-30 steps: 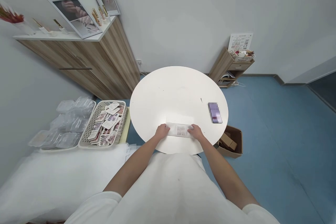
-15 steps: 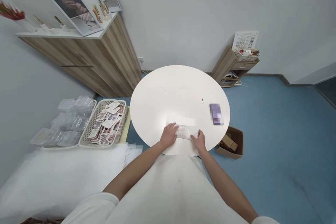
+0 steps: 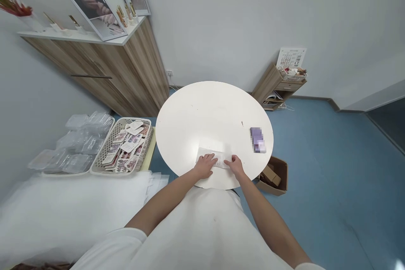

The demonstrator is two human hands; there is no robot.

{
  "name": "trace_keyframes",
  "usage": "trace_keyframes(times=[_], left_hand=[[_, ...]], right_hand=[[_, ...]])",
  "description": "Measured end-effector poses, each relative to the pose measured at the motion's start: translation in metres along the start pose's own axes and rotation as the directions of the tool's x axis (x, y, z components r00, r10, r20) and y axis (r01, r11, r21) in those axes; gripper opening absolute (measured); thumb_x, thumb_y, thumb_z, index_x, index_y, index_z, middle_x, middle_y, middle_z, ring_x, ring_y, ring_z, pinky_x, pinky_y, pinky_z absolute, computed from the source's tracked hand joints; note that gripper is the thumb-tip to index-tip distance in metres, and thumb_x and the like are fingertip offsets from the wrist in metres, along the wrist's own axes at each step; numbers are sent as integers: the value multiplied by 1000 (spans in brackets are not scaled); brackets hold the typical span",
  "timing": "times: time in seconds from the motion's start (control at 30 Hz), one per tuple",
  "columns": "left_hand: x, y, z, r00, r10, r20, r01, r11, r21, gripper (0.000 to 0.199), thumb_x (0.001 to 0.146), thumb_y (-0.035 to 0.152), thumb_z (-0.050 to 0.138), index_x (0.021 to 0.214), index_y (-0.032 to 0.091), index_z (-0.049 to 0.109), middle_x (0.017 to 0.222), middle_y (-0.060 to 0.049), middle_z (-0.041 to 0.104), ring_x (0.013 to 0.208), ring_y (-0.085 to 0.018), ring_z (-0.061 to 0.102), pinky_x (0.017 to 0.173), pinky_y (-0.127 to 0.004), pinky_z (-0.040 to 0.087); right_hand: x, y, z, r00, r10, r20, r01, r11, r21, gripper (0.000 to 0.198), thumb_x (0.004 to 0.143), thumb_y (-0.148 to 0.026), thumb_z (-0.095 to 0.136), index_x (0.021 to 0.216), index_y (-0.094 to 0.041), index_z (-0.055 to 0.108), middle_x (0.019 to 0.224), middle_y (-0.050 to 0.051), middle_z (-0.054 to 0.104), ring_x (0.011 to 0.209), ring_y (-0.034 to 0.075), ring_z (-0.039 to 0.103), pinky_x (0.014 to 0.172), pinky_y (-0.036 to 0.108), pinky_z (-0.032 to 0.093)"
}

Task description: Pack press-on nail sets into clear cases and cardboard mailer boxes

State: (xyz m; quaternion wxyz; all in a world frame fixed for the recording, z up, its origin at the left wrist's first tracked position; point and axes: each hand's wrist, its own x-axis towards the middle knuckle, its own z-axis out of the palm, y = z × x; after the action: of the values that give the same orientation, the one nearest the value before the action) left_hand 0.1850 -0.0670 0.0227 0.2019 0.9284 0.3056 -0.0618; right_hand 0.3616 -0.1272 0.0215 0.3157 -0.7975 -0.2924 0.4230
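Note:
A flat, pale, partly see-through packet (image 3: 220, 155) lies near the front edge of the round white table (image 3: 202, 109). Its contents are too faint to make out. My left hand (image 3: 205, 166) rests on the packet's left part, fingers stretched out over it. At its right end, my right hand (image 3: 235, 166) pinches the packet's edge between thumb and fingers. A purple item (image 3: 257, 139), blurred into blocks, lies apart from both hands on the table's right side.
To the left, a white basket (image 3: 145, 145) holds many printed cards, beside clear plastic boxes (image 3: 74, 141). White sheeting (image 3: 79, 202) covers the lower left. A cardboard box (image 3: 283, 177) stands on the floor at right. Behind are a wooden cabinet (image 3: 139, 67) and small shelf (image 3: 267, 84).
My right hand has shifted slightly left and now pinches the packet's right end. My left hand has slid a little down and stays on the packet. The camera view has shifted slightly.

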Motion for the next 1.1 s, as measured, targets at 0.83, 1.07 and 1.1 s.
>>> trace_keyframes(times=[0.83, 1.07, 1.1], left_hand=[[-12, 2, 0, 997, 82, 9, -83, 995, 56, 60, 68, 21, 52, 124, 22, 31, 135, -10, 31, 122, -28, 28, 93, -43, 28], [-27, -5, 11, 919, -393, -38, 366, 884, -291, 67, 70, 32, 53, 129, 22, 23, 143, -11, 12, 129, -30, 14, 97, -44, 22], [-30, -7, 14, 843, -537, -21, 490, 784, -380, 69, 70, 35, 53, 129, 20, 20, 142, -13, 11, 128, -31, 14, 97, -44, 24]], right_hand=[[-4, -20, 22, 923, -304, 235, 382, 789, -480, 48, 75, -22, 47, 122, -24, 39, 114, 9, 45, 83, 16, 55, 69, 27, 43], [-5, -18, 35, 916, -268, 299, 400, 665, -631, 67, 72, -29, 56, 131, -26, 24, 121, 10, 28, 88, 17, 53, 70, 26, 40], [-6, -18, 37, 916, -265, 301, 399, 678, -618, 67, 71, -29, 57, 130, -26, 25, 121, 10, 27, 87, 17, 53, 71, 26, 40]])
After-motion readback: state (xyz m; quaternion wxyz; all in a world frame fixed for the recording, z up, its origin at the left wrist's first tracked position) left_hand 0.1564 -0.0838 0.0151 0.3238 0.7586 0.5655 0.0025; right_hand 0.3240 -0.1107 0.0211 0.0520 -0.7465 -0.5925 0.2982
